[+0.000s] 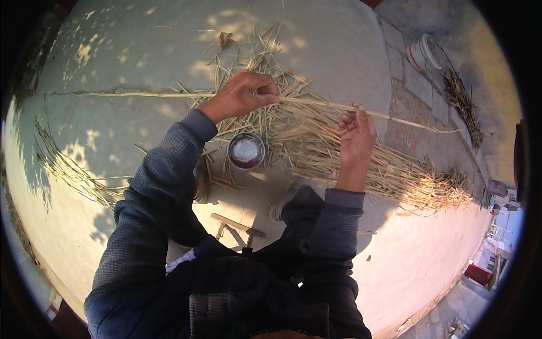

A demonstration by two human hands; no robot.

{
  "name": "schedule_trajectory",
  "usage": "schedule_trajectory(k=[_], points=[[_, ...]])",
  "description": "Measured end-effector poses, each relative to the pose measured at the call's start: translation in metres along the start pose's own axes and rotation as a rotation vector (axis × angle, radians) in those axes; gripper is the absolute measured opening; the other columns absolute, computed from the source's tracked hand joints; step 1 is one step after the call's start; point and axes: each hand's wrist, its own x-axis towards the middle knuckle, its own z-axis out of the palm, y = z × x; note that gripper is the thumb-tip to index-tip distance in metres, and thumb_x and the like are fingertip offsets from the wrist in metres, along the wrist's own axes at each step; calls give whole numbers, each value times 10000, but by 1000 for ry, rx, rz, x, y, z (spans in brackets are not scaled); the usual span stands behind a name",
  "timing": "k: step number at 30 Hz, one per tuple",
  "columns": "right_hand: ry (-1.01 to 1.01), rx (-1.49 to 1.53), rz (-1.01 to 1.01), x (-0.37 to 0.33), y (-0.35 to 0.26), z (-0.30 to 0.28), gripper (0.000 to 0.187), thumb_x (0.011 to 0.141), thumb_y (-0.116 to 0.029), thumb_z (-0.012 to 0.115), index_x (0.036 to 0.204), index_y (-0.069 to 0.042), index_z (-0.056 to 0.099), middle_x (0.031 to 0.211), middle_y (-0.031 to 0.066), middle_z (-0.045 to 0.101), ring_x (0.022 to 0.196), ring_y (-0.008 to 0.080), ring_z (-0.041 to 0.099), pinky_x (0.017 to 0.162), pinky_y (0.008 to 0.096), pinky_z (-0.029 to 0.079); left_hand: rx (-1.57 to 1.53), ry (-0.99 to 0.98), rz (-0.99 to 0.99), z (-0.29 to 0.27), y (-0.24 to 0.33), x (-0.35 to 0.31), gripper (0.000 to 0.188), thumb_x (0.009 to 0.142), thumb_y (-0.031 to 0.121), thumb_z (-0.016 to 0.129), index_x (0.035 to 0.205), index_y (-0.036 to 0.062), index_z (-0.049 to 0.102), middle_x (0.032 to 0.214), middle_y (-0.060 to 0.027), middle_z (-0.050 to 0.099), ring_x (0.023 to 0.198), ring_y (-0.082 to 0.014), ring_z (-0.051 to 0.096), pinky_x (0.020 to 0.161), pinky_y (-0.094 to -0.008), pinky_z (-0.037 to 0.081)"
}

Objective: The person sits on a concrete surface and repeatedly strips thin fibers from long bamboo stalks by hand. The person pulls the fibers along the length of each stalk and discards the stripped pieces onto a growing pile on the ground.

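Note:
A long, thin, pale dry stalk stretches nearly level across the view, above the ground litter. My left hand is closed on it near its middle, thumb and fingers pinching it. Farther right, my right hand has its thumb and fingertips on the same stalk, the other fingers loosely curled. Below the left hand stands a small round metal bowl with something whitish inside; I cannot make out what. Under and beyond both hands lies a spread heap of dry stalks, thickest toward the right.
A smaller bundle of stalks lies at the left. Between my legs is a small wooden frame. At the far right a white bucket stands near dark dry twigs. A brown leaf lies on the concrete ground.

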Motion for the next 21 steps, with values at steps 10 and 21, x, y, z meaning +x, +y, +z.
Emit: schedule_trajectory(k=[10,21], points=[[-34,-143,-105,-6,9,12,228,959,-210,728,1054,-21,641,908,97,721,759,173,711,667,289,598,-150,41,-140,-24,-6,-2,199,883,230,799,891,46,724,744,-23,682,692,-126,636,643,-301,499],[-120,-811,-101,-4,30,15,295,933,-227,759,1110,-19,647,1048,123,723,923,187,701,802,305,568,89,128,46,-31,-15,1,227,813,220,847,857,39,717,756,-44,707,672,-147,642,606,-319,492]])
